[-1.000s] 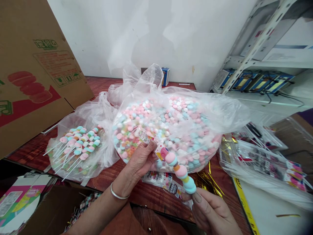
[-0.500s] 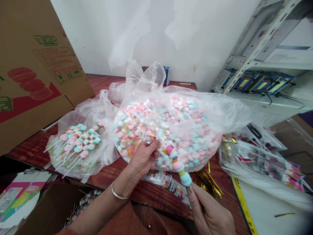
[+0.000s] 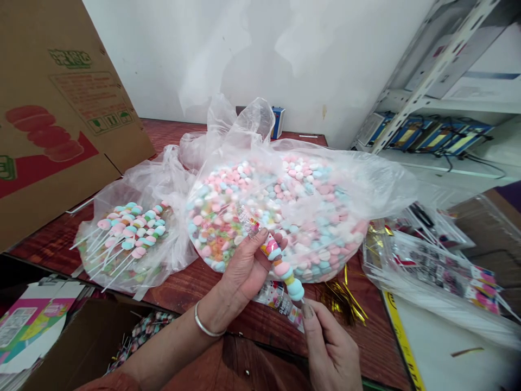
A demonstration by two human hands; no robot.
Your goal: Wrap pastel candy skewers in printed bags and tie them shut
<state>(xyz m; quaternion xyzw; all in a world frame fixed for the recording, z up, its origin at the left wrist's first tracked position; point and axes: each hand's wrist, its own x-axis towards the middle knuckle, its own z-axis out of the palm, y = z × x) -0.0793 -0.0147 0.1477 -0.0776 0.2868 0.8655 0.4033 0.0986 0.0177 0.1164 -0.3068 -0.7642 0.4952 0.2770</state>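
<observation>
A marshmallow skewer [image 3: 283,268] in pink, blue and yellow slants over the table's front edge. My right hand [image 3: 331,345] pinches the lower end, just below the bottom blue marshmallow. At the upper end, my left hand [image 3: 240,271] is closed on a small printed plastic wrapper [image 3: 247,218], whose printed part lies over the skewer's top. How far the skewer sits inside the wrapper is hidden by the fingers. Below the hands, more printed wrappers [image 3: 277,298] lie on the table. Behind them spreads a large clear bag [image 3: 366,174] of loose pastel marshmallows.
Several finished-looking marshmallow skewers [image 3: 134,228] lie on a smaller plastic bag at left. An open carton [image 3: 77,342] of wrapped sticks stands below the table edge. A big cardboard box [image 3: 93,60] rises at left. Gold ties [image 3: 345,304] and packs of wrappers [image 3: 443,266] lie at right.
Both hands have moved slightly left with the skewer. The left fingers and wrapper now sit closer over the skewer's top end, and the left palm has turned more upward.
</observation>
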